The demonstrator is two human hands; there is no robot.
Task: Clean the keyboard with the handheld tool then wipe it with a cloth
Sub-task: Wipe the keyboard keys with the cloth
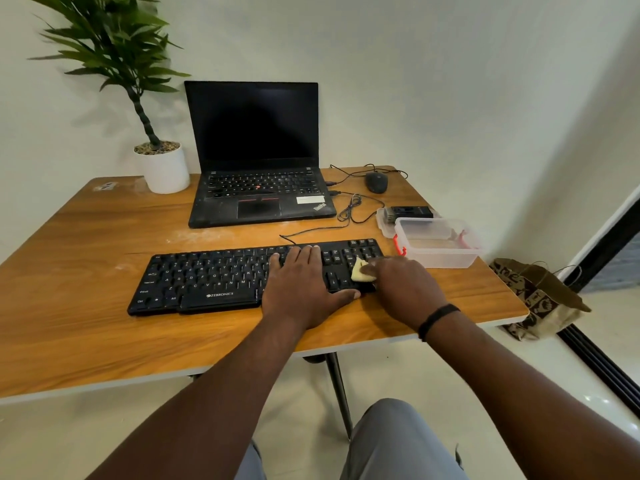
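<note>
A black keyboard (207,275) lies across the wooden table (86,237). My left hand (304,289) rests flat on the keyboard's right-middle part, fingers straight, thumb along the front edge. My right hand (401,289) holds a small yellow cloth (360,270) against the keys at the keyboard's right end, and most of the cloth is hidden under the fingers. The handheld tool (408,213), dark with a brush end, lies on a clear lid behind the plastic box.
An open black laptop (256,161) stands behind the keyboard, with a potted plant (162,168) to its left. A mouse (376,181) and loose cables lie at the back right. A clear plastic box (440,242) sits beside the keyboard's right end. A paper bag (540,299) stands on the floor.
</note>
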